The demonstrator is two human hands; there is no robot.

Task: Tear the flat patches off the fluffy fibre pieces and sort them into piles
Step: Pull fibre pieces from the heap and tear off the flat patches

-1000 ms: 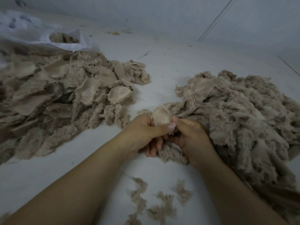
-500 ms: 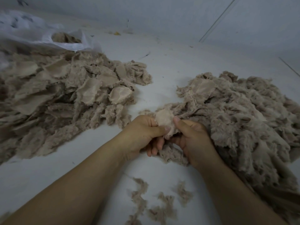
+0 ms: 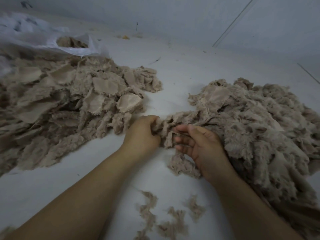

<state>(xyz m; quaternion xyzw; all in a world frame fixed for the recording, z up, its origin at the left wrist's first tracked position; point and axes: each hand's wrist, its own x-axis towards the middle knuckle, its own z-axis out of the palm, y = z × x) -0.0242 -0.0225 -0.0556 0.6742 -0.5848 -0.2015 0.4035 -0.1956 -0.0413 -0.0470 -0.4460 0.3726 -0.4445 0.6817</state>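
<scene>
Hands met at the centre of the white floor [image 3: 181, 70], over the near-left tip of a large mound of beige fluffy fibre pieces [image 3: 259, 135] that filled the 3 o'clock side. The left hand [image 3: 142, 135] was curled, its fingers clamped on a tuft of beige fluffy fibre [image 3: 164, 129] at the mound's edge. The right hand [image 3: 199, 144], just beside it and palm turned towards it, had its fingers loosely apart and gently bent, gripping nothing that could be seen, though its fingertips lay against the same tuft. At 9 o'clock, well apart from the hands, spread a second heap of beige fibre topped with flat tan patches [image 3: 69, 104]. Behind it at 11 o'clock lay a white plastic sack [image 3: 52, 38], mouth open, with more beige material inside. At 6 o'clock, between the forearms, a few loose beige fibre scraps [image 3: 166, 220] were strewn. A pale wall [image 3: 173, 18] rose at 12 o'clock.
</scene>
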